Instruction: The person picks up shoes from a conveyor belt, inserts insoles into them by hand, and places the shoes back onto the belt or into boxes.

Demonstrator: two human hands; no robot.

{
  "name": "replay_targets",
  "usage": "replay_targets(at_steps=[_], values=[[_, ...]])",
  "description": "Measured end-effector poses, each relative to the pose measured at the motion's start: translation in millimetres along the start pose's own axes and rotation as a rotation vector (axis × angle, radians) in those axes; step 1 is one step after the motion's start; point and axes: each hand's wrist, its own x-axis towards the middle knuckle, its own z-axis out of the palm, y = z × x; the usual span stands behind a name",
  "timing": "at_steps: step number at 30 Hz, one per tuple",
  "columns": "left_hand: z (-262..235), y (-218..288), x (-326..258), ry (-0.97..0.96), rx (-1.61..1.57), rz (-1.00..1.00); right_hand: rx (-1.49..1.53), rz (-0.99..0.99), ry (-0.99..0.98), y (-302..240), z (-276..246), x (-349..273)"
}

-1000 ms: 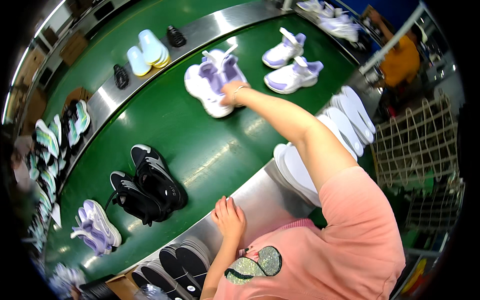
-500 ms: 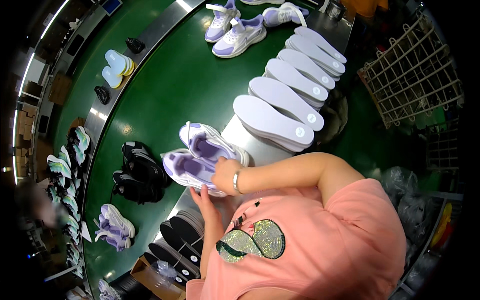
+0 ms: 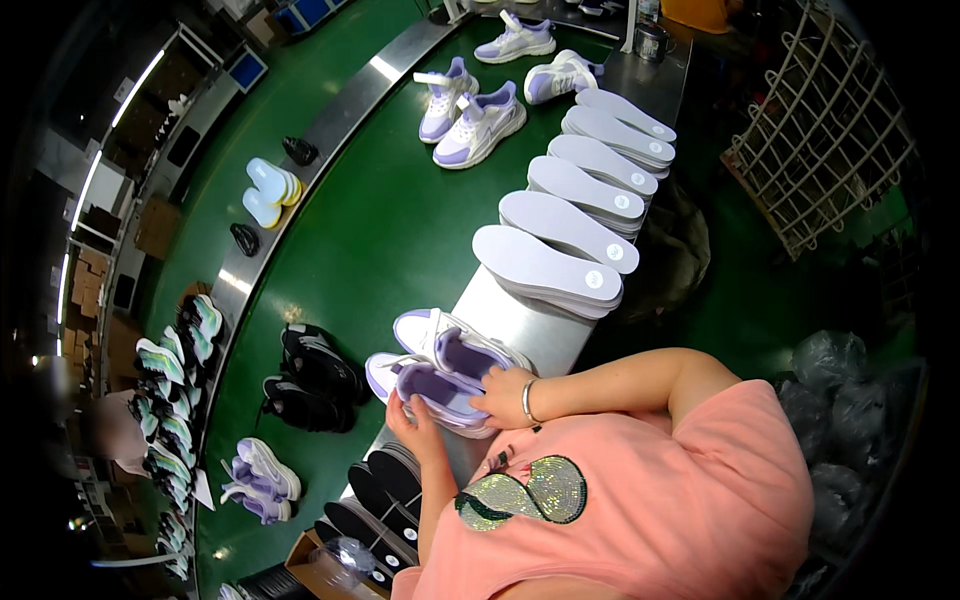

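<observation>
L hand [image 3: 418, 432] is holding the near shoe [image 3: 430, 387] by its side, fingers part-curled; R hand [image 3: 503, 396] is likewise gripping it at the heel, some fingertips hidden. In head view, it's sitting beside the far shoe [image 3: 416, 330], over the steel ledge [image 3: 545, 338] nr the pale insoles [image 3: 553, 268]; bracing w/ L & easing it open w/ R, w/o crushing, is prob. working best.

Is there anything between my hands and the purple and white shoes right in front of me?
Nothing visible: your left hand touches the near side of the closer shoe, and your right hand is at its opening.
</observation>
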Motion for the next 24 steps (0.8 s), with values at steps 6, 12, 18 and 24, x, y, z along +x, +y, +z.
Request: replay_targets(at_steps=[6,12,18,24], values=[[-4,12,8,-0.081,0.144,0.249,-0.029,0.022,-0.012,-4,1,-1],[7,22,40,-0.078,-0.169,0.015,-0.036,0.073,-0.009,-7,3,-1],[13,12,38,-0.077,-0.473,-0.260,0.009,0.044,-0.012,-2,8,-12],[-5,7,18,-0.004,-0.531,-0.298,0.229,0.029,0.146,52,-76,-46]])
